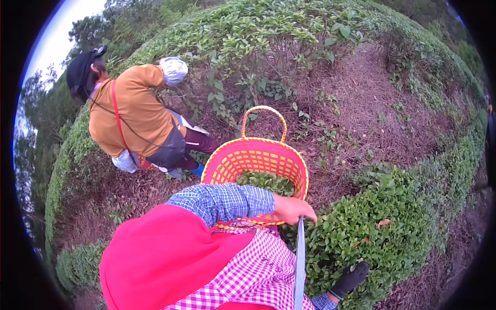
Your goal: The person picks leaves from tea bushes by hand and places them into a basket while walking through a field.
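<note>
My left hand (295,209), bare below a blue plaid sleeve, is closed on a pale grey strap (300,263) that runs down along my checked apron (258,271). Just behind that forearm is a red and yellow woven basket (219,168) with a tall looped handle, holding green leaves (266,181). My right hand (350,279), in a dark glove, rests low against a leafy green bush (382,222). Its fingers look curled together. Whatever may be between them is hidden.
A co-worker (137,108) in a brown top and dark cap stands at the left, facing another hedge row (258,31). Dry brown ground litter (367,98) lies between the rows. The bush row continues along the right side.
</note>
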A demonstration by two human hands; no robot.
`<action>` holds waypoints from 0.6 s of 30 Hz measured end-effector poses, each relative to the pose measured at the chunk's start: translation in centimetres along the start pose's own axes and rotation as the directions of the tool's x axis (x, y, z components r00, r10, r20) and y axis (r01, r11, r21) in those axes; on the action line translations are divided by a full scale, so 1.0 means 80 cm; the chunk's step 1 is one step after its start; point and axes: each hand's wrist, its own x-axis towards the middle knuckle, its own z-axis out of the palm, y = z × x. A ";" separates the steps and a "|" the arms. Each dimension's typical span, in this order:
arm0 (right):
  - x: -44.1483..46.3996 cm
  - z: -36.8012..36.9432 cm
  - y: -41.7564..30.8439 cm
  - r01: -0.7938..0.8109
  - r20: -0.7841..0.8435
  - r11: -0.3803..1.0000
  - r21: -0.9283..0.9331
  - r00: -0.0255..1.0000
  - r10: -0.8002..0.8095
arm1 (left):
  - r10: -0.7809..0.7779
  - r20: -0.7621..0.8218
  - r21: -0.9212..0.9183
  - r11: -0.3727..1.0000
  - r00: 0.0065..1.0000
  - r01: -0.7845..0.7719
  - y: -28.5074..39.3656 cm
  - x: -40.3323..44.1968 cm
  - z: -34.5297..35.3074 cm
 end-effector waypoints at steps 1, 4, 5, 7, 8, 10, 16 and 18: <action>-0.001 0.004 0.003 0.090 -0.002 0.993 -0.075 0.996 -0.091 | -0.096 0.040 -0.136 0.986 0.995 0.101 -0.004 -0.007 -0.013; -0.009 0.020 -0.017 0.205 -0.012 0.968 -0.145 0.978 -0.209 | -0.178 -0.096 -0.389 0.912 0.979 0.128 0.004 -0.011 -0.053; -0.013 0.034 -0.013 0.358 -0.022 0.889 -0.286 0.925 -0.380 | -0.219 -0.177 -0.412 0.902 0.960 0.130 -0.005 -0.011 -0.063; -0.019 0.048 -0.078 0.344 0.021 0.844 -0.412 0.929 -0.369 | -0.338 -0.265 -0.391 0.894 0.903 0.220 -0.002 -0.002 -0.070; -0.015 0.053 -0.117 0.394 0.020 0.871 -0.293 0.913 -0.406 | -0.350 -0.282 -0.388 0.893 0.893 0.228 0.000 0.000 -0.071; -0.015 0.078 -0.153 0.477 -0.110 0.856 -0.199 0.857 -0.503 | -0.254 -0.373 -0.432 0.899 0.892 0.075 0.001 -0.001 -0.063; -0.035 0.102 -0.216 0.426 -0.135 0.903 0.063 0.900 -0.415 | -0.204 -0.194 -0.592 0.804 0.960 0.051 0.026 -0.003 -0.039; -0.056 0.106 -0.230 0.314 -0.086 0.924 0.219 0.949 -0.302 | -0.172 -0.162 -0.570 0.820 0.972 0.050 0.030 -0.013 -0.030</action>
